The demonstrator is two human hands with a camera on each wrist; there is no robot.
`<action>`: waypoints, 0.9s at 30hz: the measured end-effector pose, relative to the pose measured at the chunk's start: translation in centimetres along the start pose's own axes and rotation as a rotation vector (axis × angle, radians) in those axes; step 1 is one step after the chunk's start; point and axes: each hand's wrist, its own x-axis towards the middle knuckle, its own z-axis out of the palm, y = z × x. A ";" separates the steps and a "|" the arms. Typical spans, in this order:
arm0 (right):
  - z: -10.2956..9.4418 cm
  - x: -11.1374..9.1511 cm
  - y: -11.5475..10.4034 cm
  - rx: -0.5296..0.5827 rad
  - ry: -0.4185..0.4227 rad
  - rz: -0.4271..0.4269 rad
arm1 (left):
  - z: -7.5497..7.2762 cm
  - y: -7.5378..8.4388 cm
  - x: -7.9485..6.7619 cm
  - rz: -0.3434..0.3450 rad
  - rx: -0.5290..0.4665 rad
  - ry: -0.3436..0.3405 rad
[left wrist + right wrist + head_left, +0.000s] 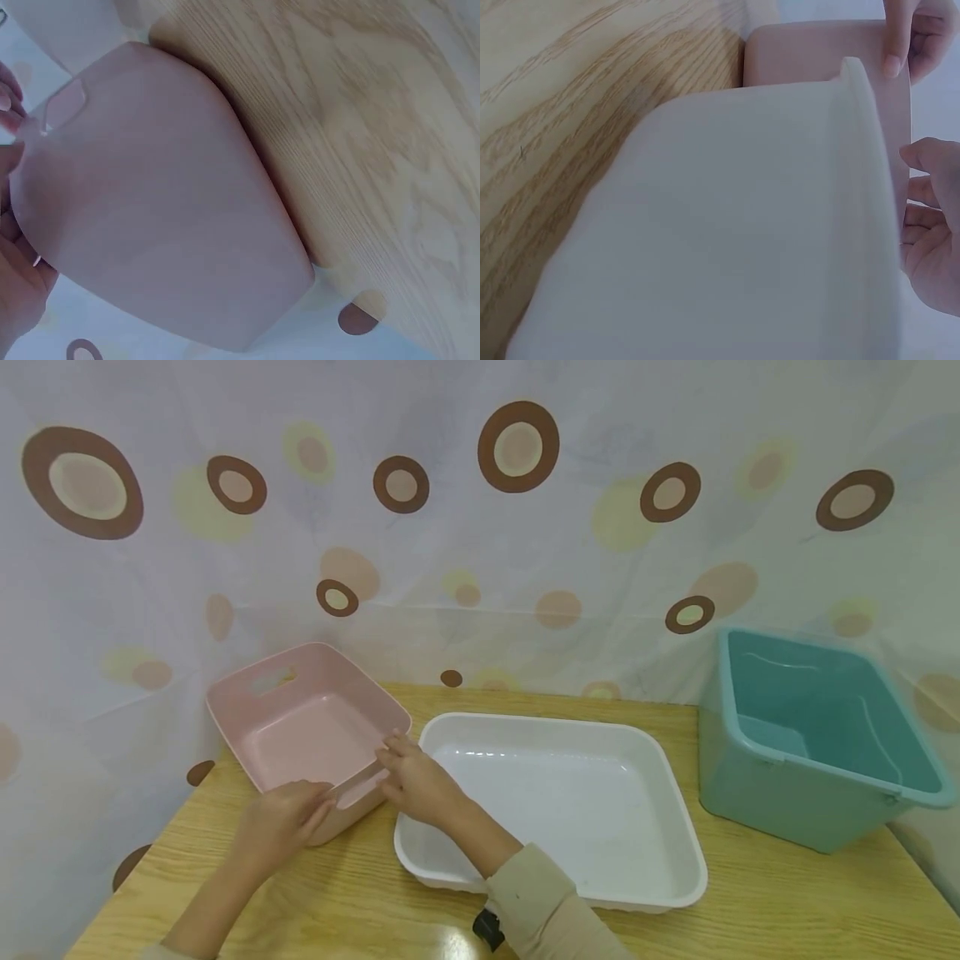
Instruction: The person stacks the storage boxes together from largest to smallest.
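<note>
A pink plastic storage bin (322,727) with cut-out handles stands at the left of the table, its bare floor showing in the head view. My left hand (277,827) grips the near rim beside the front handle hole, thumb on the outer wall. Farther along the same rim, toward the right corner, my right hand (423,781) has its fingers over the edge and its thumb lower on the outside. In the right wrist view, both the left hand (922,37) and the right hand (937,232) are at the rim of the pink bin (802,52).
A shallow white tray (675,860) lies right of the pink bin, under my right forearm. Farther right stands a deep teal tub (780,797). All rest on a wooden table (360,910), with a dotted curtain (450,552) behind. Something small and black (489,931) shows by my right cuff.
</note>
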 end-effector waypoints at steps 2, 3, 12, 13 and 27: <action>0.0 -0.1 -0.1 -0.014 0.000 0.008 | -0.1 -0.5 -0.2 0.019 -0.027 0.007; 0.0 -0.2 -0.1 -0.025 0.003 0.014 | -0.1 -0.8 -0.4 0.030 -0.040 0.013; 0.5 -0.6 -2.1 -0.181 0.012 -0.081 | -1.1 -3.6 -1.4 0.068 -0.056 0.018; 0.6 -0.6 -2.4 -0.197 0.016 -0.105 | -1.2 -3.9 -1.4 0.068 -0.050 0.010; 2.6 -0.6 -4.5 -0.376 0.127 -0.322 | -2.8 -5.9 -2.3 0.023 -0.107 -0.043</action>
